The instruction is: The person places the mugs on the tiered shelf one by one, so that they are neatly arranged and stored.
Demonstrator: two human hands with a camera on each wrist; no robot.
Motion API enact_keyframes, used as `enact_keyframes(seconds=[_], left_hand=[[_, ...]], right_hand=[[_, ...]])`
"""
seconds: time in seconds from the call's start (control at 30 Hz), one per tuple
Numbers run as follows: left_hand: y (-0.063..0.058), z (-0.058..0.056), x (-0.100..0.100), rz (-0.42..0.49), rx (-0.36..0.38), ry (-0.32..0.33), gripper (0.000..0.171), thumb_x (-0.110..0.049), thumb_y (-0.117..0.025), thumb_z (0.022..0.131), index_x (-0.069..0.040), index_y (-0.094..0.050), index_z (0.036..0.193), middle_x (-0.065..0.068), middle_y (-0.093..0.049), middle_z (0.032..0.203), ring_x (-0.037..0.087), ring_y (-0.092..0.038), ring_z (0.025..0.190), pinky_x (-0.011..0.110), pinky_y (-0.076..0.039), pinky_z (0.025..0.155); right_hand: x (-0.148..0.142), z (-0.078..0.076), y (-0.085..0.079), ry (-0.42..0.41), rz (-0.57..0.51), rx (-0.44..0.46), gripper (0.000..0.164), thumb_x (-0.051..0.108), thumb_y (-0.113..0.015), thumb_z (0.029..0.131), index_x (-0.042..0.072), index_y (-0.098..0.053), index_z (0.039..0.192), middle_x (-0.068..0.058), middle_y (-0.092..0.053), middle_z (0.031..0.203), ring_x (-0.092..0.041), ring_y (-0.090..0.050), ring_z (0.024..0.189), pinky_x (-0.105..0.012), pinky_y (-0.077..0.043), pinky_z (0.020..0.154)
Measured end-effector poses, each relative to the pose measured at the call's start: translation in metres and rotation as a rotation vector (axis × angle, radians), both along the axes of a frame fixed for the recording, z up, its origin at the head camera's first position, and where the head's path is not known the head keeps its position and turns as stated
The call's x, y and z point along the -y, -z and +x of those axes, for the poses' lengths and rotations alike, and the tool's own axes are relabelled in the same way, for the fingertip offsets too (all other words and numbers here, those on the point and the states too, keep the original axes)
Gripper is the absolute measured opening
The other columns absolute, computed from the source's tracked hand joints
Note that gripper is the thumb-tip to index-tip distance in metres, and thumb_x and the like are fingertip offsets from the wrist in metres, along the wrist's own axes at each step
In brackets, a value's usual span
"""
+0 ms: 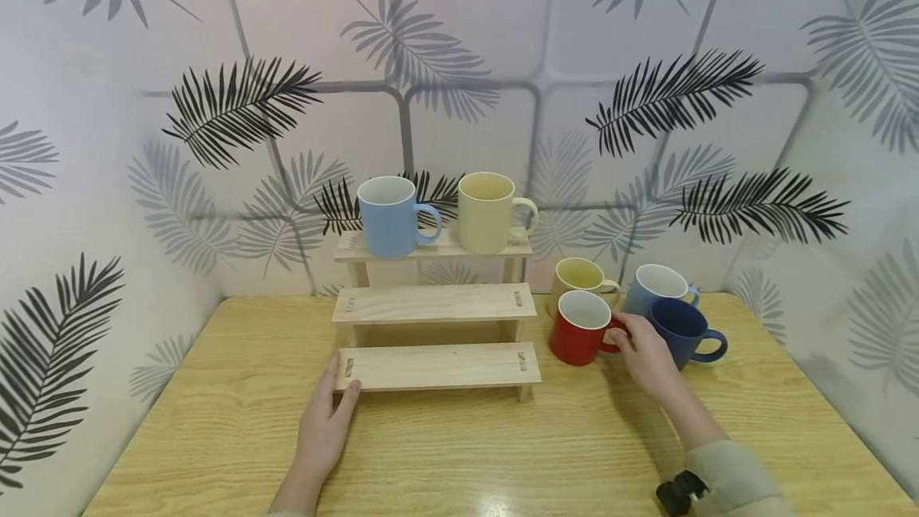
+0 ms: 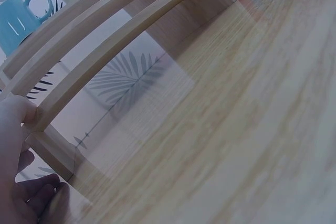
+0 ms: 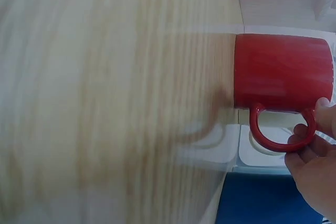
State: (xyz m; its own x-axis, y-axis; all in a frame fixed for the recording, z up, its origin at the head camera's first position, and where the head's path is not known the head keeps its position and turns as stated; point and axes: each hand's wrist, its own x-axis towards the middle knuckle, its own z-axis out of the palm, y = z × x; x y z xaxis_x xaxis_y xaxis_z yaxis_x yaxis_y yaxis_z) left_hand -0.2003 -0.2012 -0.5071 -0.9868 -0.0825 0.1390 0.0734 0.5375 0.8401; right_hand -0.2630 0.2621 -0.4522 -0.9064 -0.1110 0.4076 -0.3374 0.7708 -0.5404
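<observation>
My right hand (image 1: 646,353) pinches the handle of a red mug (image 1: 577,333), which stands on the table just right of the wooden rack. In the right wrist view the thumb and fingers of the right hand (image 3: 315,156) close around the upper part of the handle of the red mug (image 3: 283,72). My left hand (image 1: 326,421) grips the left end of the lowest shelf of the three-step wooden rack (image 1: 434,367), thumb on top. A light blue mug (image 1: 391,222) and a pale yellow mug (image 1: 486,218) stand on the top shelf.
Behind the red mug stands a yellow mug (image 1: 577,274). To its right are a light blue mug (image 1: 656,286) and a dark blue mug (image 1: 678,329), close to the right hand. The wooden table (image 1: 445,453) meets a leaf-patterned wall (image 1: 467,126) at the back.
</observation>
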Motion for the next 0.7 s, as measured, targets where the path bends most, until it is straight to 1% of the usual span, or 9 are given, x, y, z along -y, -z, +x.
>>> enact_keyframes(seconds=[0.13, 0.27, 0.37, 0.5, 0.6, 0.67, 0.7], left_hand=[[-0.001, 0.000, 0.000, 0.002, 0.002, 0.000, 0.070, -0.049, -0.038, 0.100, -0.013, -0.011, 0.155, 0.014, -0.015, 0.157, 0.038, -0.015, 0.142, 0.056, -0.015, 0.112], [-0.001, 0.000, 0.000, 0.006, 0.008, 0.002, 0.071, -0.050, -0.038, 0.100, -0.014, -0.010, 0.155, 0.013, -0.015, 0.158, 0.037, -0.015, 0.142, 0.056, -0.015, 0.112], [0.000, 0.000, 0.000, 0.008, 0.008, 0.003, 0.071, -0.050, -0.038, 0.100, -0.014, -0.010, 0.155, 0.013, -0.015, 0.158, 0.037, -0.015, 0.142, 0.056, -0.014, 0.112], [0.000, 0.000, 0.000, 0.009, 0.005, 0.002, 0.071, -0.049, -0.038, 0.100, -0.013, -0.011, 0.155, 0.013, -0.014, 0.158, 0.037, -0.015, 0.142, 0.055, -0.014, 0.113], [-0.001, 0.000, 0.000, 0.009, 0.002, 0.001, 0.071, -0.049, -0.038, 0.101, -0.012, -0.011, 0.155, 0.013, -0.015, 0.158, 0.037, -0.015, 0.142, 0.055, -0.014, 0.113], [-0.001, 0.000, 0.000, 0.009, 0.001, 0.000, 0.071, -0.049, -0.038, 0.101, -0.012, -0.011, 0.155, 0.013, -0.015, 0.158, 0.037, -0.015, 0.142, 0.055, -0.014, 0.113], [-0.001, 0.000, 0.000, 0.009, 0.001, -0.001, 0.071, -0.049, -0.038, 0.101, -0.012, -0.011, 0.155, 0.013, -0.015, 0.158, 0.037, -0.015, 0.142, 0.055, -0.014, 0.113]], right_hand=[[0.004, -0.001, 0.004, 0.032, -0.033, -0.043, 0.027, 0.001, -0.059, 0.093, -0.011, -0.056, 0.116, -0.028, -0.057, 0.110, -0.043, -0.053, 0.103, -0.057, -0.043, 0.088], [0.006, -0.001, 0.006, 0.064, -0.079, -0.045, 0.020, 0.002, -0.061, 0.092, -0.008, -0.058, 0.108, -0.025, -0.059, 0.103, -0.038, -0.056, 0.095, -0.052, -0.047, 0.082], [0.005, 0.000, 0.008, 0.081, -0.117, -0.011, 0.017, 0.004, -0.061, 0.093, -0.005, -0.057, 0.106, -0.022, -0.061, 0.100, -0.034, -0.057, 0.092, -0.046, -0.048, 0.078], [0.002, 0.001, 0.009, 0.091, -0.162, 0.061, 0.019, 0.011, -0.060, 0.095, -0.001, -0.054, 0.108, -0.018, -0.063, 0.099, -0.030, -0.057, 0.091, -0.038, -0.048, 0.075], [0.002, 0.000, 0.010, 0.092, -0.195, 0.098, 0.020, 0.014, -0.060, 0.095, 0.001, -0.054, 0.108, -0.017, -0.064, 0.099, -0.026, -0.057, 0.090, -0.031, -0.047, 0.074], [0.002, 0.000, 0.012, 0.079, -0.250, 0.110, 0.019, 0.013, -0.060, 0.095, 0.000, -0.053, 0.107, -0.017, -0.065, 0.100, -0.019, -0.057, 0.088, -0.024, -0.047, 0.073], [0.002, -0.001, 0.013, 0.065, -0.301, 0.117, 0.019, 0.011, -0.061, 0.095, -0.001, -0.053, 0.106, -0.015, -0.065, 0.098, -0.015, -0.057, 0.086, -0.022, -0.047, 0.072]])
